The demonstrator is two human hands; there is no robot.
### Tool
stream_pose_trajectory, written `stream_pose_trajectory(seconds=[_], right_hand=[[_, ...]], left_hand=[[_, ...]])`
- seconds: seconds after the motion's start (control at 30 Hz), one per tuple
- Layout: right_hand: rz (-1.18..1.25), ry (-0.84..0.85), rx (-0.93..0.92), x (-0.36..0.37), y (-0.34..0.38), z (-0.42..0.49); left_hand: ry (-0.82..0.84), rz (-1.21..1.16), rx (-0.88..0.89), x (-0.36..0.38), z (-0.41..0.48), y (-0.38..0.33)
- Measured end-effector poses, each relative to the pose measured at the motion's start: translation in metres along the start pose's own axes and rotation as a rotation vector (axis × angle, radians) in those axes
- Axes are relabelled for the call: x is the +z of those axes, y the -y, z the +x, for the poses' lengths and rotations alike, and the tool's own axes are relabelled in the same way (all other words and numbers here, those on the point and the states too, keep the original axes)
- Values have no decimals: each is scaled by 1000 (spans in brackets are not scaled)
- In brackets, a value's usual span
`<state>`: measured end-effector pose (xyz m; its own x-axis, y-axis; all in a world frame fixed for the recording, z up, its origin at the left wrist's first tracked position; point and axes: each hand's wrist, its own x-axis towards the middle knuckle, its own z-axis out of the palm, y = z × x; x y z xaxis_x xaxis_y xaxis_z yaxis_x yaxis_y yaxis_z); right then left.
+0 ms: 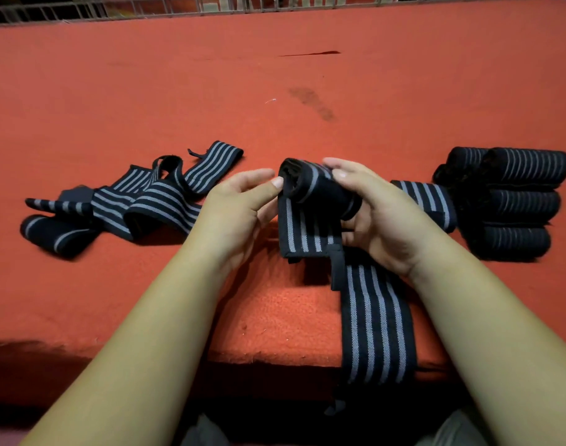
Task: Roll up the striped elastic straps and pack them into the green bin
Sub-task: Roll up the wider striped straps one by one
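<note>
Your right hand [381,217] has the half-rolled strap [310,188] in its grip: fingers curled over the top of the roll, thumb tucked under it, near the middle of the view. Your left hand [239,214] comes in from 9 o'clock with its grip spread. Its fingers are nearly straight, and the index fingertip [277,182] touches the open end of the roll without closing round it.

The unrolled length drops from the roll, and its tail [376,323] runs toward 6 o'clock across the orange-red bench [210,91], hanging over the near edge between your forearms. The strap is black with pale grey stripes running lengthwise.

At 9 o'clock from the roll, well apart from your left hand, the loose straps [140,197] lie in a tangled heap, some folded over each other. At 3 o'clock sits a stack of rolled straps [516,201] — several finished rolls on their sides, packed against one another. A flat strap [429,197] lies between your right hand and that stack, partly hidden behind the hand and just beside the rolls.

Toward 12 o'clock the bench cover shows a dark smudge [313,103], and beyond it a metal rail [114,8] lines the far edge
</note>
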<state>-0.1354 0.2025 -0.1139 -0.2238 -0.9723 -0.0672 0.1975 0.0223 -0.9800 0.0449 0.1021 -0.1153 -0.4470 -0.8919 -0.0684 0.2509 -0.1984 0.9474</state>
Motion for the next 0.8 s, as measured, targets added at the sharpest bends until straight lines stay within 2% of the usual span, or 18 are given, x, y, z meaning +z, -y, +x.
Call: stream_pose_trajectory(seconds=[0.13, 0.3, 0.4, 0.63, 0.8], right_hand=[[-10, -46, -115, 1, -4, 1], [-230, -69, -234, 0, -6, -4], [-268, -61, -270, 1, -6, -6], [-351, -38, -268, -2, -9, -5], [-209, -60, -171, 0, -9, 0]], left_hand=[[27, 153, -12, 4, -6, -3], [129, 267, 37, 7, -13, -8], [167, 284, 60, 3, -12, -7], [189, 222, 95, 2, -10, -6], [98, 198, 123, 1, -5, 0]])
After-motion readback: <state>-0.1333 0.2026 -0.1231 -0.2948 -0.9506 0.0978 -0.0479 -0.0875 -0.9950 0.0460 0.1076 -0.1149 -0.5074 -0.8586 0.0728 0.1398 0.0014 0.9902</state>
